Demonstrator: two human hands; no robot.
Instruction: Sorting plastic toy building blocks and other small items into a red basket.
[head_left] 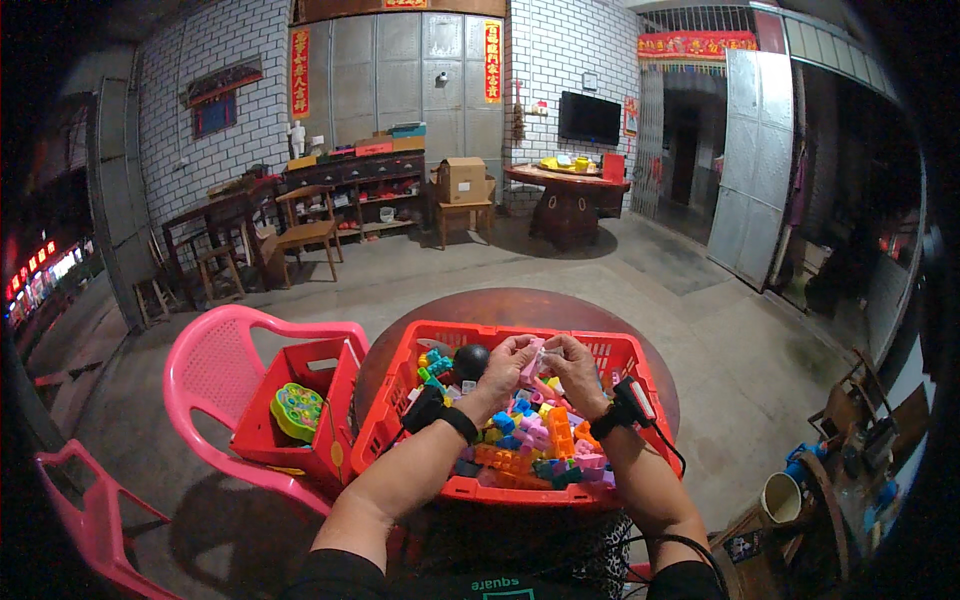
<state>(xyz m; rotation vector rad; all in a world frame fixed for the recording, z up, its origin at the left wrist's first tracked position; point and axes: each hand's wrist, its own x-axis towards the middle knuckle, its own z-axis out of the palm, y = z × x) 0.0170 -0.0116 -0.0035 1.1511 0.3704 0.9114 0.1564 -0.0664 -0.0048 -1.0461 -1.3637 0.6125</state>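
Observation:
Above a red plastic basket (485, 492), my left hand (498, 372) pinches a light pink toy piece (530, 368). My right hand (576, 368) is closed at the same piece from the other side, where a small whitish part shows between the fingers; its exact shape is unclear. The basket holds several colourful building blocks (535, 430), among them long orange ones (560, 432), and a black ball (470, 362) lies at its back left. Straps with small devices circle both wrists.
The basket rests on a round wooden table (530, 304). Left of it, a pink chair (202, 365) carries a red box (262, 440) with a green toy (296, 411). Another pink chair (85, 475) is at lower left, wooden furniture and containers (780, 498) at lower right, tables along the back wall.

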